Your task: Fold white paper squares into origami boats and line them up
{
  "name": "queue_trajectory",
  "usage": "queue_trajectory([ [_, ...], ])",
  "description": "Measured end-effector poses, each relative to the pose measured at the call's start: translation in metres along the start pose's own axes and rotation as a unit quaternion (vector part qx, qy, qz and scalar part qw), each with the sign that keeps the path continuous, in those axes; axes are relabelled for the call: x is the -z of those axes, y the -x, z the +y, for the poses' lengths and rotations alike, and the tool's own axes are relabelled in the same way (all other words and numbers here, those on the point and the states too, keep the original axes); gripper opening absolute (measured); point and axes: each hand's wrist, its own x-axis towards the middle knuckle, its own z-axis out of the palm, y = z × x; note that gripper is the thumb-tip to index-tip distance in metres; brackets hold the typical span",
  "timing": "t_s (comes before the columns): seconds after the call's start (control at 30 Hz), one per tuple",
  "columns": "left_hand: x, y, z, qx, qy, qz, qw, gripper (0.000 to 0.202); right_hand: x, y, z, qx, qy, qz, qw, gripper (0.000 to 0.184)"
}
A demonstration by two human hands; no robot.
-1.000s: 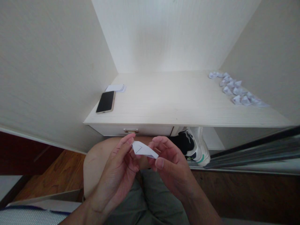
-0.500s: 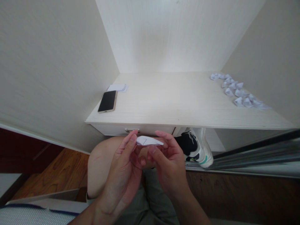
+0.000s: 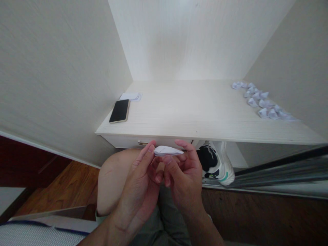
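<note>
A small folded white paper [image 3: 167, 150], narrow and pointed at its right end, is held between my two hands in front of the shelf's edge. My left hand [image 3: 139, 177] pinches its left end between thumb and fingers. From below and the right, my right hand [image 3: 184, 177] grips it with the thumb against its lower edge, while the index finger stands raised. A short dark line shows on the paper's upper face. The fingers beneath it are partly hidden.
On the white shelf [image 3: 176, 112], a phone [image 3: 120, 111] lies at the left beside flat paper sheets [image 3: 130, 96]. Several folded paper pieces [image 3: 263, 104] are grouped at the right. Below are a drawer handle [image 3: 143, 142] and a white and black shoe [image 3: 217, 164].
Both hands and the folded paper have shifted slightly right and up in the view. The whole scene has also moved a little to the right.
</note>
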Motion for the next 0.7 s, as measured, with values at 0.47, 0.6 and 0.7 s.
queue_trajectory([
  [0.47,-0.005,-0.003,-0.001,-0.008,0.063,-0.004,0.998,0.016,0.012,-0.007,0.003,0.0,0.028,-0.032,0.999,0.056],
  [0.6,-0.006,-0.002,0.002,-0.002,0.068,0.009,0.998,0.017,0.01,-0.006,0.006,-0.001,0.052,-0.033,0.998,0.057],
  [0.7,-0.005,-0.003,0.002,-0.007,0.092,0.017,0.996,0.018,0.008,-0.006,0.005,0.011,0.075,-0.032,0.997,0.049],
])
